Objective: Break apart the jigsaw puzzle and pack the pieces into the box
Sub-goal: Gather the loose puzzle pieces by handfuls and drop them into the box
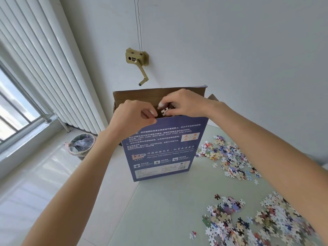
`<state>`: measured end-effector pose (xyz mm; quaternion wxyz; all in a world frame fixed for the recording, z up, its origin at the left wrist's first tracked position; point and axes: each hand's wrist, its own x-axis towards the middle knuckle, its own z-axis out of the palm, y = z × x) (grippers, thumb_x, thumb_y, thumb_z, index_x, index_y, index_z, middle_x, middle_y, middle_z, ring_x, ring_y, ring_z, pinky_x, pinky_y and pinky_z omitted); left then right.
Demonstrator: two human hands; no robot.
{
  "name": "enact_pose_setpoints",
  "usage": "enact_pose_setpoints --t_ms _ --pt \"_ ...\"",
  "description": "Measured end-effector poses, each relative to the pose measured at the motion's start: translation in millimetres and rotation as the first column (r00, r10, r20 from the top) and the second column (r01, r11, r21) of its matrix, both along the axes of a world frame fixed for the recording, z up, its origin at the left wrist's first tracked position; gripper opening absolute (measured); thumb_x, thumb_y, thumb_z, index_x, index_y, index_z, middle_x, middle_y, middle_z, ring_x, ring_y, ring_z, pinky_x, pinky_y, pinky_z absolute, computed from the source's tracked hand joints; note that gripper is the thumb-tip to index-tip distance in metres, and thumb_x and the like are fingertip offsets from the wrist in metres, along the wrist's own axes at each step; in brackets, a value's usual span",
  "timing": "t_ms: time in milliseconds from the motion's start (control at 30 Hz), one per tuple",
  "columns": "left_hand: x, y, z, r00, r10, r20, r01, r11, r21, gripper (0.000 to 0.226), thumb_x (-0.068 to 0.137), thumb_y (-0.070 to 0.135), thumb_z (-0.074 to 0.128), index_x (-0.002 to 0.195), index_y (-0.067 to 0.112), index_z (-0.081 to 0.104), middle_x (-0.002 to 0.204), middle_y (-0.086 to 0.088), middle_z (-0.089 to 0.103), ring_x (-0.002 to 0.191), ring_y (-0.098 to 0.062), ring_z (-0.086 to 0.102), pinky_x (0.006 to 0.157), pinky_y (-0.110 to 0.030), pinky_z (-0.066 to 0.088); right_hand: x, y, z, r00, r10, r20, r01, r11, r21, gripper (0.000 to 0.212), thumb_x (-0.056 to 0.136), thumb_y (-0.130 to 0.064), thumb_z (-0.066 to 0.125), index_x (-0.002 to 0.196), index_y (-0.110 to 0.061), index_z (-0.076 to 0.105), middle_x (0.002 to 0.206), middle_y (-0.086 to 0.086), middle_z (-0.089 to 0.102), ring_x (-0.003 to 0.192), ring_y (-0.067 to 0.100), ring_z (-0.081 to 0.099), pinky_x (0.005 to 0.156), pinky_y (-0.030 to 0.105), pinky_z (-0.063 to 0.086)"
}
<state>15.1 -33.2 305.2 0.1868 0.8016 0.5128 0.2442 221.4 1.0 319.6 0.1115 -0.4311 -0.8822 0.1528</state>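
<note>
The right hand (184, 103) pinches puzzle pieces (165, 111) directly above the upright box (159, 148) opening, while the left hand (133, 118) grips the box's near rim.

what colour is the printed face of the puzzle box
Dark blue-purple with white text; the puzzle box shows in the head view.

Box (159, 148): brown corrugated cardboard inside, smooth printed blue face. Table (168, 201): matt pale green. Crank (137, 59) (wall-mounted): dull brass-coloured metal. Floor (35, 174): glossy tile.
</note>
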Motion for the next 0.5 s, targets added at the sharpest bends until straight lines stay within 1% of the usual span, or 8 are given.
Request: enact_pose_setpoints --t_ms 100,200,267,333,367,433,467,500 --pt "-0.7 -1.7 -5.6 1.0 -0.006 0.009 0.006 0.999 0.034 0.012 0.077 0.023 0.072 0.082 0.034 0.07 0.072 0.02 0.066 0.072 0.003 0.063 0.074 -0.033 0.055 -1.5 0.4 -0.7 0.999 0.016 -0.034 -0.016 1.0 -0.005 0.023 0.087 -0.01 0.062 0.108 -0.019 0.065 0.1 -0.013 0.062 0.095 0.009 0.059 0.087 0.034 0.049" --pt "-1.7 -2.2 -8.2 1.0 0.002 0.03 -0.003 0.999 0.044 0.012 0.078 0.023 0.071 0.082 0.035 0.07 0.072 0.02 0.066 0.072 0.003 0.063 0.074 -0.033 0.055 -6.1 0.7 -1.9 0.997 0.02 -0.071 -0.025 0.998 -0.061 0.032 0.083 0.004 0.059 0.106 -0.016 0.067 0.098 -0.013 0.061 0.094 0.009 0.062 0.085 0.021 0.049" --pt "-2.1 -2.9 -9.0 0.999 -0.001 0.039 -0.001 0.999 0.048 0.012 0.078 0.023 0.071 0.083 0.035 0.07 0.073 0.02 0.066 0.073 0.003 0.063 0.073 -0.033 0.056 -7.8 1.5 -1.8 0.997 0.023 -0.068 -0.031 0.993 -0.112 0.026 0.085 -0.001 0.06 0.106 -0.016 0.067 0.1 -0.013 0.063 0.095 0.011 0.062 0.084 0.018 0.047" --pt "-2.8 -3.3 -10.1 0.999 -0.005 0.044 0.002 0.999 0.051 0.012 0.079 0.023 0.07 0.085 0.034 0.071 0.073 0.02 0.066 0.073 0.003 0.063 0.072 -0.032 0.056 -7.4 1.6 -0.1 0.999 0.019 -0.038 -0.025 0.986 -0.167 0.02 0.092 -0.013 0.056 0.109 -0.017 0.066 0.105 -0.012 0.064 0.092 0.014 0.062 0.083 0.025 0.048" --pt "-2.9 -3.1 -10.8 0.999 -0.008 0.046 0.005 0.999 0.053 0.012 0.079 0.023 0.07 0.085 0.034 0.071 0.073 0.02 0.066 0.073 0.003 0.062 0.072 -0.031 0.056 -5.9 1.3 1.2 1.0 0.013 -0.023 -0.018 0.978 -0.208 0.022 0.095 -0.018 0.051 0.112 -0.019 0.065 0.108 -0.01 0.064 0.09 0.014 0.062 0.081 0.024 0.048" --pt "-3.7 -2.9 -12.6 0.999 -0.01 0.049 0.007 0.998 0.06 0.012 0.08 0.024 0.07 0.086 0.034 0.07 0.073 0.021 0.065 0.073 0.004 0.062 0.073 -0.031 0.056 -3.5 -0.1 3.0 1.0 0.0 0.006 0.002 0.959 -0.283 0.027 0.099 -0.024 0.042 0.12 -0.022 0.059 0.114 -0.007 0.062 0.095 0.009 0.059 0.078 0.019 0.048" --pt "-3.9 -2.9 -13.3 0.999 -0.011 0.049 0.008 0.998 0.063 0.012 0.08 0.024 0.07 0.086 0.035 0.07 0.073 0.022 0.065 0.073 0.005 0.062 0.073 -0.031 0.056 -2.2 -1.2 3.0 1.0 -0.012 0.022 0.018 0.958 -0.287 0.029 0.1 -0.025 0.04 0.122 -0.022 0.057 0.114 -0.007 0.061 0.098 0.007 0.057 0.078 0.019 0.048" --pt "-3.8 -3.1 -14.0 0.999 -0.012 0.051 0.008 0.998 0.069 0.012 0.08 0.024 0.07 0.086 0.035 0.07 0.073 0.022 0.065 0.073 0.005 0.062 0.073 -0.031 0.056 -1.5 -2.3 2.3 0.999 -0.027 0.047 0.038 0.969 -0.246 0.028 0.1 -0.025 0.039 0.122 -0.024 0.057 0.112 -0.006 0.062 0.099 0.007 0.057 0.08 0.022 0.049"
